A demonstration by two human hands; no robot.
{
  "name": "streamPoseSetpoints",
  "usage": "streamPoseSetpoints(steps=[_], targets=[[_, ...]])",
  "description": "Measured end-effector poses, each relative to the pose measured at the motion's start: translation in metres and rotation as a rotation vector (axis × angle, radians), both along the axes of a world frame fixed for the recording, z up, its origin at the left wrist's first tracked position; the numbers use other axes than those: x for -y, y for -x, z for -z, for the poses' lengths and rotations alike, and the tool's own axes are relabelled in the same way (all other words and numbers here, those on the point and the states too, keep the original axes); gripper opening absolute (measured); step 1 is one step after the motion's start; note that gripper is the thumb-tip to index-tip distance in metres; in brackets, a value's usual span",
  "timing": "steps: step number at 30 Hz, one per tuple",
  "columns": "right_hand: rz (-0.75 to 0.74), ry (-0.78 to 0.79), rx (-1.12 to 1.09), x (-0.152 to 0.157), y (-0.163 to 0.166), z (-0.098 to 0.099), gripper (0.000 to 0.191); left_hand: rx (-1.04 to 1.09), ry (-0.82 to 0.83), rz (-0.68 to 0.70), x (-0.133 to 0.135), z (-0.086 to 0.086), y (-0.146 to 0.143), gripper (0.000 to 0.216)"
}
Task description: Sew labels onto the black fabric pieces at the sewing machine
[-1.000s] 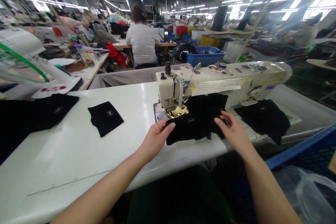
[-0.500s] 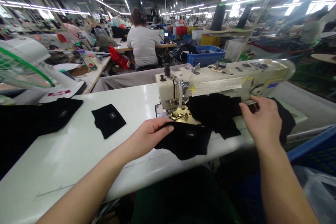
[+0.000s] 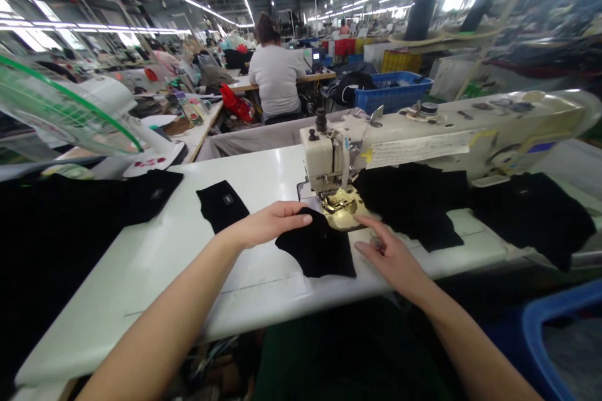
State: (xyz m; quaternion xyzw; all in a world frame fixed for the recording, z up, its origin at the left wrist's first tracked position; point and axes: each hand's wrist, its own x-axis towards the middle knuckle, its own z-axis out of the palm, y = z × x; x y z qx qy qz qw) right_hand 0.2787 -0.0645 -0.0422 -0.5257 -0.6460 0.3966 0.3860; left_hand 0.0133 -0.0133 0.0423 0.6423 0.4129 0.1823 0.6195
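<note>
My left hand [image 3: 270, 223] pinches the top edge of a small black fabric piece [image 3: 320, 252] that lies on the white table [image 3: 164, 263] just in front of the sewing machine [image 3: 423, 138]. My right hand [image 3: 388, 254] rests on the table to the right of that piece, fingers stretched toward the brass presser foot plate [image 3: 342, 210]; something small and thin may be between its fingers, but I cannot make it out. More black fabric [image 3: 414, 200] lies under the machine arm.
Another small black piece with a label [image 3: 223, 203] lies to the left, and a black pile [image 3: 70, 213] beyond it. A fan [image 3: 61, 113] stands at far left. Black fabric [image 3: 536, 216] lies at right, a blue bin [image 3: 559, 338] below. A seated person [image 3: 277, 75] works behind.
My right hand came back from the fabric at the right to the table beside the small piece. My left hand slid the small black piece leftward, away from the needle; the view shifted.
</note>
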Motion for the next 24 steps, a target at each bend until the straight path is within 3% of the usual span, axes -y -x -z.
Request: streamPoseSetpoints(steps=[4,7,10,13,16,18,21,24], targets=[[-0.211,0.123,-0.076,-0.009,0.010,0.002,0.036,-0.075,-0.046,-0.007,0.001,-0.001,0.006,0.037],[-0.204,0.129,-0.050,-0.012,0.016,0.002,0.024,-0.141,-0.115,-0.092,0.001,-0.005,0.012,0.042],[-0.137,0.046,-0.096,-0.010,0.022,-0.002,0.039,-0.172,-0.122,-0.072,0.003,-0.011,0.016,0.042],[-0.250,0.057,-0.178,-0.008,0.027,-0.010,0.052,-0.143,-0.084,0.047,0.004,-0.018,0.018,0.039],[-0.374,0.147,-0.173,-0.005,0.031,-0.013,0.024,-0.114,-0.076,0.068,0.003,-0.023,0.021,0.036],[-0.357,0.122,-0.175,-0.003,0.033,-0.013,0.011,-0.110,-0.081,0.005,0.001,-0.026,0.025,0.036],[-0.280,0.045,-0.258,0.000,0.036,-0.014,0.033,-0.142,-0.086,-0.052,0.000,-0.030,0.029,0.036],[-0.307,0.038,-0.319,0.000,0.043,-0.022,0.061,-0.177,-0.077,0.026,0.002,-0.037,0.024,0.035]])
